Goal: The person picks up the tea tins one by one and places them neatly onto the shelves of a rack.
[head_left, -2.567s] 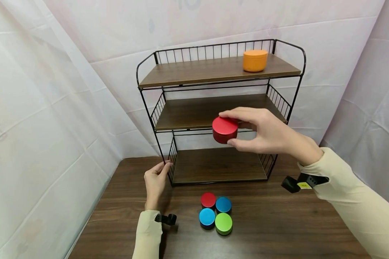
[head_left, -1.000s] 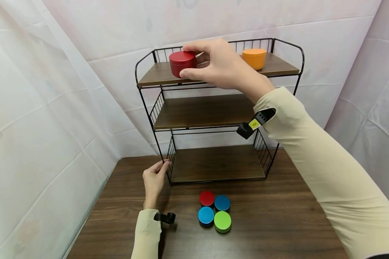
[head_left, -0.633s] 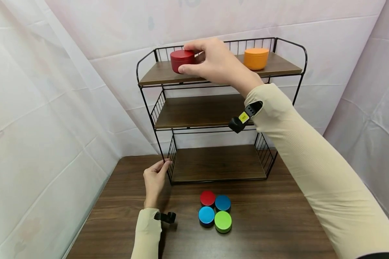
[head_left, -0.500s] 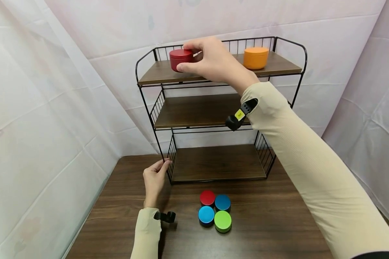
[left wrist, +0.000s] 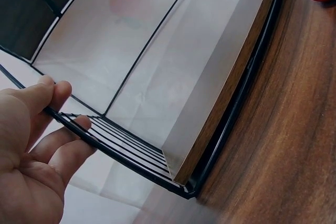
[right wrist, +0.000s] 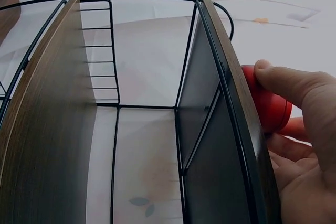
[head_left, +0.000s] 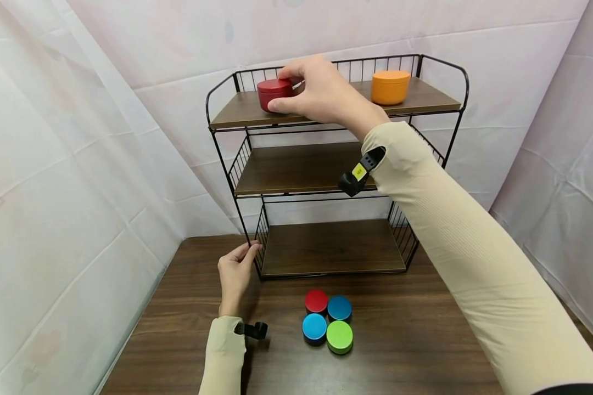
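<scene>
My right hand [head_left: 321, 90] grips a round red tin [head_left: 273, 95] between thumb and fingers, at the left part of the top shelf [head_left: 242, 111]. In the right wrist view the red tin [right wrist: 270, 103] appears against the shelf board, its far side partly hidden by the hand [right wrist: 310, 124]. My left hand [head_left: 236, 274] pinches the left front post of the black wire rack low down; in the left wrist view the thumb and fingers of that hand [left wrist: 47, 140] are around the thin black bar [left wrist: 113, 156]. An orange tin [head_left: 390, 88] stands toward the right end of the top shelf.
On the table [head_left: 425, 340] before the rack stand a red tin [head_left: 316, 302], a dark blue tin [head_left: 339, 309], a light blue tin [head_left: 314, 328] and a green tin [head_left: 339, 336], close together. The middle shelf [head_left: 301, 167] and bottom shelf [head_left: 333, 247] lie below.
My right hand has carried the red tin up and left from before the middle shelf to the top shelf, then slightly farther left. The left hand has stayed on the post.
</scene>
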Demonstrator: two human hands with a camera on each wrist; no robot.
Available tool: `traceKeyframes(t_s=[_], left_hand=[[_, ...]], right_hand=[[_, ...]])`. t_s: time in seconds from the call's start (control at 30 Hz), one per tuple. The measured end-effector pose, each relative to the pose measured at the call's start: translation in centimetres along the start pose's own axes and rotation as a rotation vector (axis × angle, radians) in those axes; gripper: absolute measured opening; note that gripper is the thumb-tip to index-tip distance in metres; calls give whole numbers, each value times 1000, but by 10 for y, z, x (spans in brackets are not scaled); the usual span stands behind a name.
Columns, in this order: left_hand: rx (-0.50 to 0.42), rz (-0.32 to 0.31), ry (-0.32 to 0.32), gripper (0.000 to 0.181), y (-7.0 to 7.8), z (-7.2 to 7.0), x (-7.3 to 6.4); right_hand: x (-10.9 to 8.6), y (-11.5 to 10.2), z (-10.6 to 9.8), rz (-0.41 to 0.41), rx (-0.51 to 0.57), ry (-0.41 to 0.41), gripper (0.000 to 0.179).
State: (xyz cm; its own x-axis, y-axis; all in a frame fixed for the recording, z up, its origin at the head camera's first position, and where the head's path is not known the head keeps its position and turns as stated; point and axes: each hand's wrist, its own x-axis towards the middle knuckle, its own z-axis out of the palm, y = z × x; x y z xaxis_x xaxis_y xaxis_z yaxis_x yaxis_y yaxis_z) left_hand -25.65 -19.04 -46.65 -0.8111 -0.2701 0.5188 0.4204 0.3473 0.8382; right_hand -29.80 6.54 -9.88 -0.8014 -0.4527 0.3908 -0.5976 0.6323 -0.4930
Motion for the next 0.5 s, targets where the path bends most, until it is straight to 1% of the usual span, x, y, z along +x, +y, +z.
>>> traceKeyframes(t_s=[0.2, 0.23, 0.4, 0.5], left_hand=[[2, -1, -8, 14, 0, 1, -2], [-5, 2, -12, 15, -5, 1, -1], [-11, -2, -11, 15, -5, 2, -1], [-9, -4, -4, 13, -4, 2, 0]], right_hand=[[-2, 1, -1, 7, -16, -19, 45], [-2, 1, -1, 9, -15, -22, 44], [-3, 2, -2, 15, -18, -27, 48], [-4, 1, -3, -4, -36, -26, 45]])
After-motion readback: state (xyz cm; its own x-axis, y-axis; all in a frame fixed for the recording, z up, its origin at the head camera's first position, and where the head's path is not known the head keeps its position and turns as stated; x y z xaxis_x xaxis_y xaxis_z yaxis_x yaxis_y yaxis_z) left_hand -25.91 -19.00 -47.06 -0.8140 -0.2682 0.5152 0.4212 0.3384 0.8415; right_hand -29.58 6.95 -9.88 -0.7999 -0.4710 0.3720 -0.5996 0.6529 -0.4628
